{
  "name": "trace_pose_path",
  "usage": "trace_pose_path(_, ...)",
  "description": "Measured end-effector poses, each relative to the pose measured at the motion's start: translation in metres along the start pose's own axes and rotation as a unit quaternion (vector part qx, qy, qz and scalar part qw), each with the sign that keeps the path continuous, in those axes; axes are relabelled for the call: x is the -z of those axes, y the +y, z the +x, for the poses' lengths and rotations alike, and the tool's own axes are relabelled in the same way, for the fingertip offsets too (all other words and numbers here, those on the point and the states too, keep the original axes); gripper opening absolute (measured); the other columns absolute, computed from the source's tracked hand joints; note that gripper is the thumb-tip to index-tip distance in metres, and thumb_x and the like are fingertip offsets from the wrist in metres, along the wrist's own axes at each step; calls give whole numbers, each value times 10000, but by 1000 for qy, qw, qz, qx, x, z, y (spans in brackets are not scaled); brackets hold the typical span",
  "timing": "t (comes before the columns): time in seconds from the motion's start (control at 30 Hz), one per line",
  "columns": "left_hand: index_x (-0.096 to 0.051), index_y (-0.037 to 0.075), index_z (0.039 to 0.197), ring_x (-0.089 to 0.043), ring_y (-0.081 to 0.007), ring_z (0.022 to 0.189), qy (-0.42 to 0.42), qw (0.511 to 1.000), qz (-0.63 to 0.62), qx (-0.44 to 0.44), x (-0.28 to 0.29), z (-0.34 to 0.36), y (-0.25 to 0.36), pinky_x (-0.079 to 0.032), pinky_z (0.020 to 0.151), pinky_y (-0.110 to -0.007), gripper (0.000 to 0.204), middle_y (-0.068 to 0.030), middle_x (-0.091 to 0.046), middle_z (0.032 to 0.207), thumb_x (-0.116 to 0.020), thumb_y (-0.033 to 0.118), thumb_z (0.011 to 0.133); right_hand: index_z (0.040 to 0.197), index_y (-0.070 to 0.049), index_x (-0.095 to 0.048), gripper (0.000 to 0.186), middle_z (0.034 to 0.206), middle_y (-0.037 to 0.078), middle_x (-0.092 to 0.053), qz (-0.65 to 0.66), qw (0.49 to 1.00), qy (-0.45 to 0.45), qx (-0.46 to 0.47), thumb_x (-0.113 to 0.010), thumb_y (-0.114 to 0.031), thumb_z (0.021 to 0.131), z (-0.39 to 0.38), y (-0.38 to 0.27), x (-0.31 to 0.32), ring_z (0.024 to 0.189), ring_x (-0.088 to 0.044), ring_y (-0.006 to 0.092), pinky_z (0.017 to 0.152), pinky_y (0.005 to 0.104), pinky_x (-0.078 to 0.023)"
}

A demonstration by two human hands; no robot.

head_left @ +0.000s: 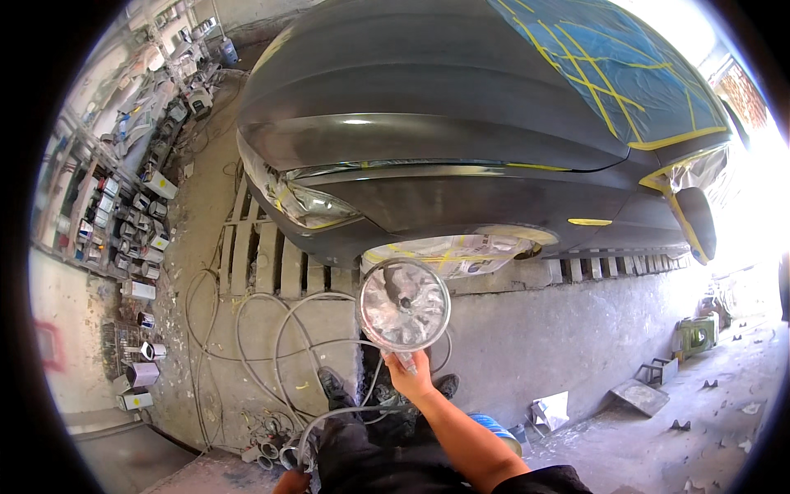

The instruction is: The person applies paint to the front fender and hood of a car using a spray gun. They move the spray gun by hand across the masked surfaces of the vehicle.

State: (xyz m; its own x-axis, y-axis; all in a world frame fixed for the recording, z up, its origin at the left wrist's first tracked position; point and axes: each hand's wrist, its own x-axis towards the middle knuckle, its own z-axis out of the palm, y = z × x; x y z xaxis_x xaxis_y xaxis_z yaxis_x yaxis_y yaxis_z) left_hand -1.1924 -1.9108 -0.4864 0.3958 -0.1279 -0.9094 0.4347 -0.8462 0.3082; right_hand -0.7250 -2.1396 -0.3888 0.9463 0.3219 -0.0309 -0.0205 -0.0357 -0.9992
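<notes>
cup [405,304], spray gun [405,360] (half-hidden), right fingers [422,368]

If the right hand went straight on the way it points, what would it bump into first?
Probably the dark car, around the sheeting low on its side, with the round-cupped tool in the right hand touching first; depth is hard to judge.
</notes>
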Motion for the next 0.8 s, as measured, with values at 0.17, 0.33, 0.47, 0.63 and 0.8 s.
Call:
trace_pose_path(0.17,-646,18,860,-674,-274,652,9,894,-369,252,38,-19,61,-560,616,-407,340,-155,-662,779,-560,345,822,875,-23,-619,65,728,-2,-612,-79,992,89,29,-639,-20,814,-9,-16,50,607,-527,54,570,220,-419)
trace_pose_path(0.33,-636,-64,831,-631,-378,820,30,971,-186,149,43,20,66,-496,776,-436,485,-245,-641,799,-491,397,787,818,-37,-560,43,666,8,-559,-191,952,233,57,-602,-45,819,-31,-29,154,549,-510,111,533,270,-452)
trace_pose_path(0.47,-646,-78,779,-617,-415,898,68,995,-34,71,74,18,88,-481,827,-436,536,-288,-627,836,-466,426,765,1066,-6,-559,211,769,27,-571,-81,939,336,-7,-579,-121,890,-36,-51,192,589,-526,84,534,232,-440)
trace_pose_path(0.63,-618,-89,847,-646,-353,783,13,940,-255,226,118,-7,134,-514,696,-411,456,-249,-633,783,-505,347,776,1036,-10,-591,187,694,12,-571,-72,944,320,-27,-584,-135,898,-21,-30,187,575,-532,89,518,236,-434)
trace_pose_path(0.8,-605,-101,871,-669,-277,629,21,912,-337,231,81,-17,109,-553,560,-377,395,-182,-657,725,-555,283,794,773,-55,-618,64,637,24,-588,-168,966,193,-20,-630,-93,823,-13,20,134,537,-554,115,484,281,-434)
